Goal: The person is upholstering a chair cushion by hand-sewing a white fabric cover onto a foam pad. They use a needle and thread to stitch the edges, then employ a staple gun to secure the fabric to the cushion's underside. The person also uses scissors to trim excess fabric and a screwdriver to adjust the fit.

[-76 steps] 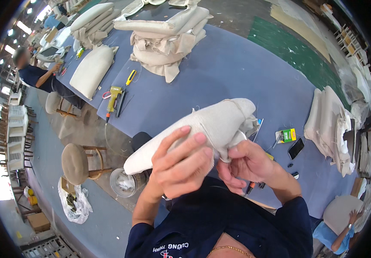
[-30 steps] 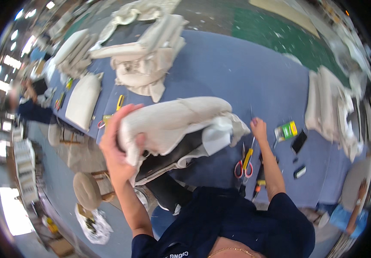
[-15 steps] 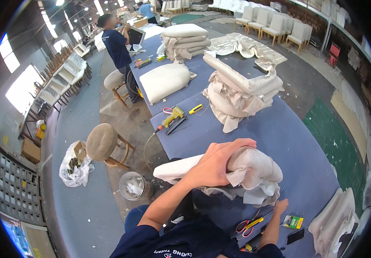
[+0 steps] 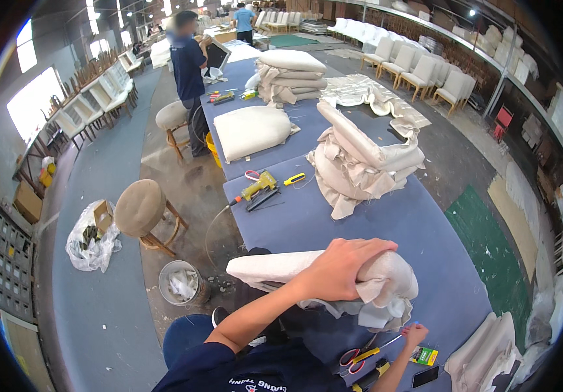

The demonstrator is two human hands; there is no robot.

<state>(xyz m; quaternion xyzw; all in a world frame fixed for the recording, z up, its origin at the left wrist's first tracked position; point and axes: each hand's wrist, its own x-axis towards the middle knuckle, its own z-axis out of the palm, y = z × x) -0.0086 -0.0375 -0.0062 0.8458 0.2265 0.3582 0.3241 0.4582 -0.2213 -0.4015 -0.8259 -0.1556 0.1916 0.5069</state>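
Observation:
A padded chair-back panel [image 4: 272, 266] in off-white fabric lies at the table's near edge, its right end bunched with loose cloth. My left hand [image 4: 343, 266] presses over that end, thumb and fingers clamped round the padding. Just right of the bunched cloth, my right hand [image 4: 415, 334] has its fingers pinched together; what is in them, if anything, is too small to make out. A yellow-handled screwdriver [image 4: 365, 355] points its shaft toward these fingers. Scissors with red-and-white handles [image 4: 352, 359] lie beside it. Close to my right wrist are a green-and-yellow box [image 4: 424, 355] and a phone [image 4: 425, 377].
On the blue table [image 4: 281, 222] sit a staple gun [image 4: 260, 186] with a hose, a yellow cutter [image 4: 294, 178] and a pile of covered panels [image 4: 360, 157]. Folded fabric [image 4: 484, 349] lies right. A stool [image 4: 141, 208] and scrap bucket [image 4: 180, 283] stand left. A co-worker [image 4: 188, 65] works beyond.
The whole view has shifted. My right hand has drawn a little away from the loose cloth, toward me. My left hand keeps its grip on the panel, its fingers lying flatter over the top.

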